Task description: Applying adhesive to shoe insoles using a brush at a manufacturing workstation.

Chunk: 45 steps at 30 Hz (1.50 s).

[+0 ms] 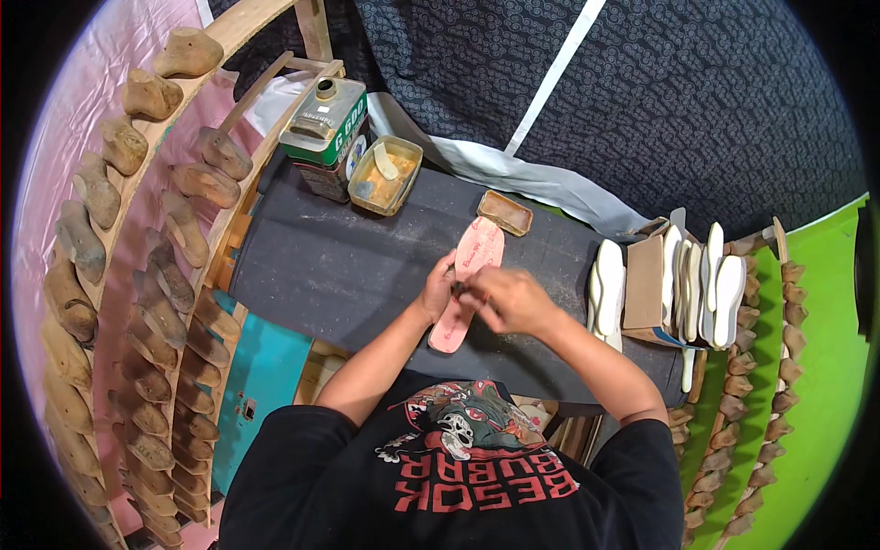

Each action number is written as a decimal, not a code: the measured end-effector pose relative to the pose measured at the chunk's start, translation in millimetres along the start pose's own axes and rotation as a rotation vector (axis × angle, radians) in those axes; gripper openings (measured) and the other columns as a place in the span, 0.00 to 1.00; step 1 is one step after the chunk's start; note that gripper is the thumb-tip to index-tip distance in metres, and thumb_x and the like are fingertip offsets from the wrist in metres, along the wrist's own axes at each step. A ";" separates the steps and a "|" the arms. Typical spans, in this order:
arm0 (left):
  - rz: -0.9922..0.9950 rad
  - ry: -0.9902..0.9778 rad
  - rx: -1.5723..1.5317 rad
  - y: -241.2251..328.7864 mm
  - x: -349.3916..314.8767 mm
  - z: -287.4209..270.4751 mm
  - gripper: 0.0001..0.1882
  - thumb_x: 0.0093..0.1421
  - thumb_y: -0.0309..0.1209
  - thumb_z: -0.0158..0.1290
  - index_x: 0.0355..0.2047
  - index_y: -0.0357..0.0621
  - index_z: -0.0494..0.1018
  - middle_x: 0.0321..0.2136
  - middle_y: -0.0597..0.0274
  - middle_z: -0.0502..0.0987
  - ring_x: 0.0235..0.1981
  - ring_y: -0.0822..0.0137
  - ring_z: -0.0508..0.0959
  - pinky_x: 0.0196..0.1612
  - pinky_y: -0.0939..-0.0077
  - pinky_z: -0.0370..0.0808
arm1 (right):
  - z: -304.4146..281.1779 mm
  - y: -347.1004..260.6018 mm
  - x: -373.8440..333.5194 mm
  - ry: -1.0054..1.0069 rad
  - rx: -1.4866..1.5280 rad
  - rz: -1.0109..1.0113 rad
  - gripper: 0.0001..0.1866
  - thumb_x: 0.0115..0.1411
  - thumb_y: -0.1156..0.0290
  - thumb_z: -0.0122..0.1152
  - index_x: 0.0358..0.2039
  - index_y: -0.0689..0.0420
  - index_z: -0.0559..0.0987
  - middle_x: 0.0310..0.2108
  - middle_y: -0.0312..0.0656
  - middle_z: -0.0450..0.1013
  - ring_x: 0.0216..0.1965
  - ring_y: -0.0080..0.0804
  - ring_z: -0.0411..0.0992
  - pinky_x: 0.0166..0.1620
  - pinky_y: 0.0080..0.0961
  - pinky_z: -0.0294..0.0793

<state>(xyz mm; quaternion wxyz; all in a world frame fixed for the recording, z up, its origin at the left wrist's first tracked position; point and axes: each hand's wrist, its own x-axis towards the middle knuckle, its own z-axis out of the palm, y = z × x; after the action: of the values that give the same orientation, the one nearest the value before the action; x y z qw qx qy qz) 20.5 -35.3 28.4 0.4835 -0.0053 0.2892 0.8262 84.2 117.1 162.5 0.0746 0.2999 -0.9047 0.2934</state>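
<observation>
A pink shoe insole [475,261] lies lengthwise on the dark grey work table [339,266]. My left hand [438,289] rests on its left edge near the middle, fingers curled against it. My right hand [509,298] covers the insole's middle from the right, fingertips pinched together on its surface. The two hands touch each other over the insole. Whether the right fingers hold a small thing is hidden.
A shallow tray of yellow glue [385,174] and a green-and-silver tin can [325,128] stand at the table's far left. A small brown pad [504,213] lies beyond the insole. White soles [706,284] stand stacked at the right. Racks of wooden shoe lasts [137,266] line both sides.
</observation>
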 end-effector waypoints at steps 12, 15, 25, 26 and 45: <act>0.072 0.045 -0.093 6.5 3.4 7.5 0.37 0.70 0.59 0.35 0.67 0.44 0.66 0.54 0.54 0.77 0.51 0.58 0.80 0.54 0.61 0.77 | 6.6 7.4 0.1 0.103 -0.036 -0.046 0.14 0.53 0.73 0.67 0.41 0.59 0.78 0.31 0.46 0.75 0.30 0.47 0.77 0.35 0.40 0.79; 0.148 -0.034 -0.134 5.8 4.1 3.1 0.38 0.70 0.60 0.34 0.67 0.44 0.66 0.56 0.53 0.77 0.51 0.57 0.79 0.53 0.62 0.77 | 8.9 -4.6 -5.1 0.020 -0.022 -0.063 0.13 0.53 0.73 0.67 0.39 0.59 0.79 0.31 0.46 0.76 0.32 0.47 0.78 0.36 0.39 0.79; 0.053 -0.265 -0.137 -9.3 17.4 -9.7 0.36 0.69 0.62 0.35 0.62 0.48 0.69 0.48 0.56 0.79 0.43 0.58 0.80 0.45 0.55 0.79 | -21.6 25.8 9.1 0.358 -0.099 0.280 0.06 0.63 0.73 0.65 0.37 0.62 0.80 0.30 0.47 0.77 0.26 0.39 0.77 0.31 0.32 0.76; 0.034 -0.242 -0.181 -9.1 16.2 -8.3 0.37 0.69 0.63 0.35 0.63 0.48 0.68 0.47 0.58 0.79 0.43 0.58 0.80 0.46 0.57 0.79 | -11.3 22.8 4.0 0.378 -0.057 0.172 0.07 0.62 0.72 0.65 0.37 0.61 0.80 0.28 0.47 0.76 0.25 0.38 0.77 0.30 0.32 0.76; -0.006 -0.061 -0.056 5.1 2.0 2.1 0.36 0.70 0.60 0.34 0.60 0.46 0.71 0.44 0.57 0.81 0.42 0.60 0.82 0.45 0.60 0.81 | -2.5 -6.0 -6.2 0.017 -0.006 0.056 0.07 0.59 0.73 0.66 0.37 0.62 0.81 0.32 0.47 0.79 0.28 0.42 0.79 0.36 0.34 0.79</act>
<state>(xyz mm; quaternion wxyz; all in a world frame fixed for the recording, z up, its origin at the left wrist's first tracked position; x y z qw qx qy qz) 16.0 -34.5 32.0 0.4943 0.0057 0.2511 0.8322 92.6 117.7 165.6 0.0748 0.2717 -0.9129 0.2953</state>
